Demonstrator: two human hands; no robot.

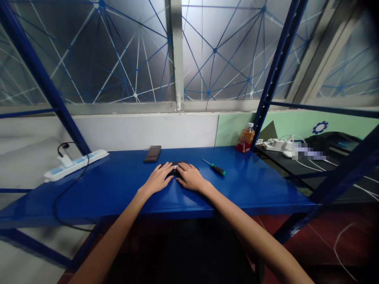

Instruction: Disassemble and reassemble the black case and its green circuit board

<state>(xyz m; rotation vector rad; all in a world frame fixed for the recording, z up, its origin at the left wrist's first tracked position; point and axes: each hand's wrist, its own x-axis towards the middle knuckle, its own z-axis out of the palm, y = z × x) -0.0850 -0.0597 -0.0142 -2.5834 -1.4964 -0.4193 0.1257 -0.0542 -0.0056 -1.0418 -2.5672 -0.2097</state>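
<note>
My left hand lies palm down with its fingers stretched forward, the tips resting on a small black object. From the other side my right hand also lies flat, its fingers over the same object. Most of that object is hidden under the fingers; a light patch shows between them, and I cannot make out its kind. To the right of my right hand lies a screwdriver with a green and black handle, its shaft pointing away to the left. A dark phone lies beyond my left hand.
The blue tabletop has blue posts at its sides. A white power strip with a black plug and hanging cable is at the left. A bottle of orange-brown drink stands back right. Chargers and white cables lie on a dark neighbouring surface.
</note>
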